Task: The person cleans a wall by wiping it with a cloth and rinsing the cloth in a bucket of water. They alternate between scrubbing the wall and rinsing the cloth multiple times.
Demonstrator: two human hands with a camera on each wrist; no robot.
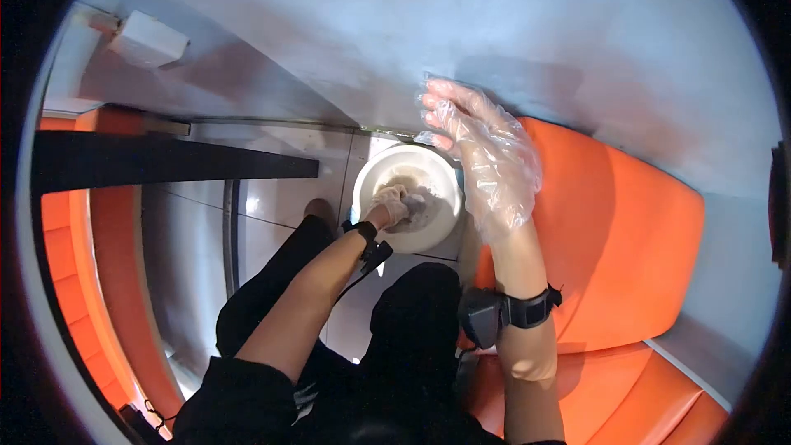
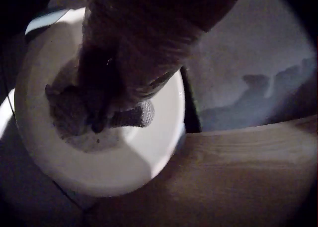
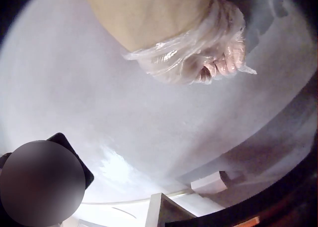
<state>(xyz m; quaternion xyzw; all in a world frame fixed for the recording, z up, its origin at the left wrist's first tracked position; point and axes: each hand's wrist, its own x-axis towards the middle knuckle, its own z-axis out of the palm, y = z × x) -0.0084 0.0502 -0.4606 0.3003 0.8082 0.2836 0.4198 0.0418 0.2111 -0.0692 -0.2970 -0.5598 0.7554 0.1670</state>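
Note:
A white round bucket (image 1: 449, 189) stands on the floor between the wall and my knees, with murky grey water in its bottom. My left hand (image 1: 390, 206), in a thin clear plastic glove, reaches down inside it. That hand grips a grey textured cloth (image 2: 141, 114), whose end sticks out past the fingers in the left wrist view; the rest is hidden in shadow. My right hand (image 1: 486, 144) also wears a loose clear plastic glove. It is raised beside the wall, over the edge of the orange seat, fingers extended and holding nothing.
The orange bench back (image 1: 618, 231) lies to the right, against the pale grey wall (image 1: 511, 8). A dark table bar (image 1: 181, 156) crosses at the left, above the tiled floor (image 1: 280, 198). A white box (image 1: 150, 39) is fixed on the wall at upper left.

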